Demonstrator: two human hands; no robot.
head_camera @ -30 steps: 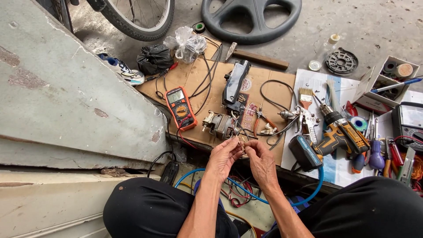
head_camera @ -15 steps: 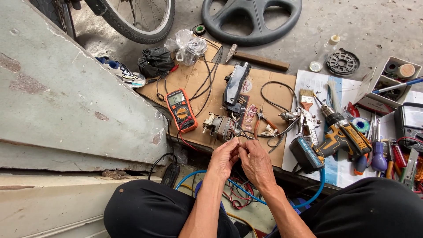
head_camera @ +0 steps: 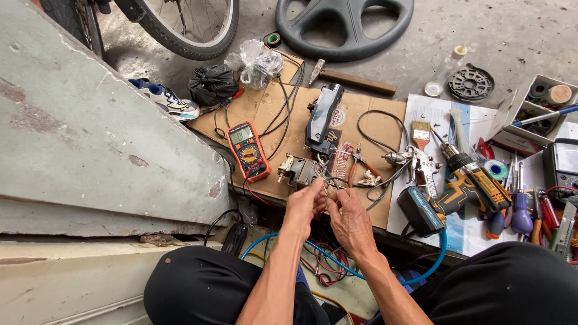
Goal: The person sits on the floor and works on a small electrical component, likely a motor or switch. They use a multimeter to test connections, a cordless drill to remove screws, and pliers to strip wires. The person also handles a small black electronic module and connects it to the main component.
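The thin wire ends [head_camera: 326, 194] could slip free or snap if pulled hard, since the small motor assembly [head_camera: 299, 171] they seem to run from lies loose on the cardboard sheet [head_camera: 367, 129]; a tug could also drag it into the orange multimeter [head_camera: 248, 150] beside it. The left hand [head_camera: 303, 207] and right hand [head_camera: 351, 222] meet just in front of the motor, their fingers [head_camera: 317, 191] pinched nearly closed on the wires, though what exactly they hold is too small to tell.

Multimeter [head_camera: 248, 150] left of drill [head_camera: 466, 186]
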